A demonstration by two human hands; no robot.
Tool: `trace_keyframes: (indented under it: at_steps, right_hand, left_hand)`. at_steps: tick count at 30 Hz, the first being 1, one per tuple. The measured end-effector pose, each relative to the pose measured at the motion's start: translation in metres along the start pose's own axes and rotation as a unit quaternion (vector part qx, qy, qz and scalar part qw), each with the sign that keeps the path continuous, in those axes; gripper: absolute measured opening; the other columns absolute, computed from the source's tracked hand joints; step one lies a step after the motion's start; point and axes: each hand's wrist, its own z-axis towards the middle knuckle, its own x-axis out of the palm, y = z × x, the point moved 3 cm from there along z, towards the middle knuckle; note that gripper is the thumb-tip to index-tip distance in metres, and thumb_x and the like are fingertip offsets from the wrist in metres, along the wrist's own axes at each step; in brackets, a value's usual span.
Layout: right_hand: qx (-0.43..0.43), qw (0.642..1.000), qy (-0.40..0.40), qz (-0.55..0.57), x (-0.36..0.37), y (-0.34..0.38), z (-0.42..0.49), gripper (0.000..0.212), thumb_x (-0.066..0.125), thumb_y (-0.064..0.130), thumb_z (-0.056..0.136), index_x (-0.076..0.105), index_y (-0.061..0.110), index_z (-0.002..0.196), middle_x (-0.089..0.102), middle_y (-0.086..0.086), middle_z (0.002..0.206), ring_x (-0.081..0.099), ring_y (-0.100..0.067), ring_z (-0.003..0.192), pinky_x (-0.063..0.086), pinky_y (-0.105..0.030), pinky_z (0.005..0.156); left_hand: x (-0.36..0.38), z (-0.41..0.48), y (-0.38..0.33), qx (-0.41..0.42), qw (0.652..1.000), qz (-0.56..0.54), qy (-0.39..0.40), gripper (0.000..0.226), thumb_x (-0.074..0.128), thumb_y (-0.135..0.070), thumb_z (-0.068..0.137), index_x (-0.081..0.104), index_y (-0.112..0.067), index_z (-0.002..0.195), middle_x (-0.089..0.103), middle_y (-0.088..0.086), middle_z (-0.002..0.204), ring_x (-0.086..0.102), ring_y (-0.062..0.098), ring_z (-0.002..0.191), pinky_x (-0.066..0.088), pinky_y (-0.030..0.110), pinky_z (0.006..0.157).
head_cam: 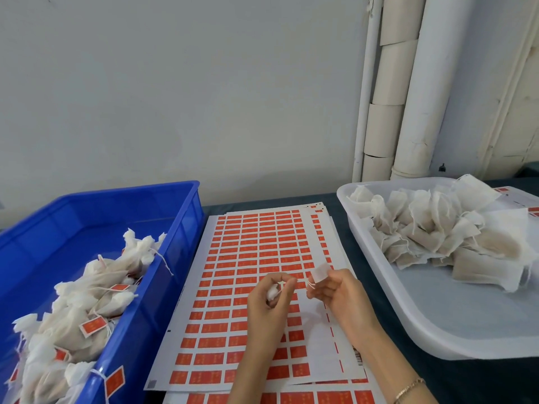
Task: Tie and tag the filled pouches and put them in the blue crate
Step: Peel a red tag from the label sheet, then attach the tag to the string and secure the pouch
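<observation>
A small white pouch [272,293] sits in the curled fingers of the left hand [269,304], above the middle of the table. Its string [280,284] is pinched at the fingertips. Just to the right, the right hand [335,295] pinches a pale tag [320,272] between thumb and fingers. Beneath both hands lie sheets of red labels [248,252]. On the left, the blue crate [163,287] holds tagged pouches [87,301]. On the right, a white tray [437,330] holds a heap of untied pouches [437,228] at its far end.
</observation>
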Motion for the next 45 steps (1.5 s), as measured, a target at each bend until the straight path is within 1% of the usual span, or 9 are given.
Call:
trace_keyframes:
  at_steps: [3, 6, 9, 11, 16, 24, 28, 38, 45]
  right_hand:
    - [-0.022, 0.998, -0.058, -0.031, -0.007, -0.002, 0.004, 0.017, 0.054, 0.023, 0.095, 0.068, 0.014, 0.101, 0.075, -0.005, 0.087, 0.071, -0.025, 0.081, 0.055, -0.032, 0.078]
    - [-0.051, 0.989, -0.128, -0.058, -0.016, -0.003, 0.006, 0.012, 0.065, 0.030, 0.088, 0.067, 0.020, 0.095, 0.075, 0.004, 0.082, 0.072, -0.016, 0.076, 0.056, -0.028, 0.068]
    - [-0.078, 0.983, -0.152, -0.069, -0.021, -0.002, 0.005, 0.010, 0.068, 0.031, 0.085, 0.066, 0.023, 0.091, 0.074, 0.009, 0.079, 0.071, -0.007, 0.072, 0.049, -0.015, 0.051]
    - [-0.079, 0.982, -0.158, -0.070, -0.022, -0.003, 0.005, 0.011, 0.072, 0.029, 0.083, 0.066, 0.024, 0.091, 0.073, 0.010, 0.080, 0.071, -0.006, 0.072, 0.050, -0.015, 0.049]
    - [-0.088, 0.978, -0.141, -0.125, -0.020, -0.007, 0.006, 0.012, 0.076, 0.025, 0.079, 0.067, 0.025, 0.087, 0.072, 0.015, 0.077, 0.071, -0.006, 0.074, 0.053, -0.024, 0.063]
    - [-0.103, 0.973, -0.086, -0.189, -0.014, -0.006, 0.004, 0.011, 0.078, 0.029, 0.076, 0.069, 0.030, 0.083, 0.069, 0.026, 0.076, 0.068, 0.003, 0.076, 0.044, -0.005, 0.050]
    - [-0.097, 0.973, -0.057, -0.201, -0.011, -0.008, 0.003, 0.014, 0.078, 0.035, 0.075, 0.070, 0.029, 0.085, 0.069, 0.026, 0.076, 0.065, 0.008, 0.079, 0.043, -0.008, 0.058]
    - [-0.093, 0.976, -0.031, -0.193, -0.009, -0.012, 0.006, 0.012, 0.078, 0.031, 0.076, 0.071, 0.025, 0.084, 0.072, 0.016, 0.076, 0.069, -0.004, 0.076, 0.051, -0.019, 0.071]
    - [-0.087, 0.974, -0.029, -0.205, -0.009, -0.012, 0.005, 0.009, 0.077, 0.030, 0.077, 0.071, 0.027, 0.083, 0.071, 0.020, 0.076, 0.068, 0.000, 0.077, 0.048, -0.010, 0.062]
  left_hand:
    - [-0.004, 0.000, 0.000, -0.007, 1.000, -0.004, 0.002, 0.001, 0.069, -0.023, 0.086, 0.069, -0.024, 0.086, 0.068, -0.016, 0.079, 0.064, 0.005, 0.075, 0.051, 0.014, 0.062]
    - [-0.004, 0.000, 0.001, -0.017, 1.000, 0.007, 0.021, 0.001, 0.071, -0.026, 0.084, 0.070, -0.026, 0.084, 0.069, -0.018, 0.083, 0.065, 0.004, 0.084, 0.052, 0.012, 0.066]
    - [-0.003, 0.000, 0.002, -0.029, 0.998, 0.028, 0.039, 0.002, 0.072, -0.030, 0.083, 0.070, -0.029, 0.083, 0.069, -0.021, 0.086, 0.065, 0.002, 0.089, 0.053, 0.013, 0.069]
    - [-0.003, 0.000, 0.003, -0.035, 0.998, 0.033, 0.051, 0.003, 0.073, -0.031, 0.082, 0.071, -0.029, 0.083, 0.069, -0.021, 0.087, 0.065, 0.003, 0.089, 0.055, 0.016, 0.070]
    - [0.000, -0.002, 0.002, -0.051, 0.995, 0.025, 0.079, 0.002, 0.076, -0.029, 0.080, 0.074, -0.029, 0.080, 0.071, -0.019, 0.087, 0.067, 0.007, 0.088, 0.057, 0.019, 0.073]
    - [-0.001, -0.003, -0.003, -0.037, 0.996, 0.017, 0.083, 0.010, 0.076, -0.023, 0.080, 0.074, -0.032, 0.078, 0.072, -0.020, 0.083, 0.066, 0.003, 0.089, 0.053, 0.012, 0.070]
    - [0.000, -0.002, -0.003, -0.023, 0.995, 0.019, 0.090, 0.012, 0.075, -0.022, 0.081, 0.074, -0.033, 0.077, 0.072, -0.017, 0.081, 0.067, 0.006, 0.087, 0.051, 0.010, 0.074]
    - [-0.002, -0.001, 0.002, -0.043, 0.997, 0.050, 0.051, 0.001, 0.073, -0.028, 0.082, 0.073, -0.029, 0.081, 0.072, -0.015, 0.081, 0.066, 0.006, 0.085, 0.053, 0.018, 0.078]
    - [-0.003, 0.001, 0.004, -0.054, 0.995, 0.082, 0.026, 0.007, 0.073, -0.026, 0.083, 0.069, -0.031, 0.080, 0.070, -0.015, 0.084, 0.064, 0.003, 0.086, 0.048, 0.010, 0.074]
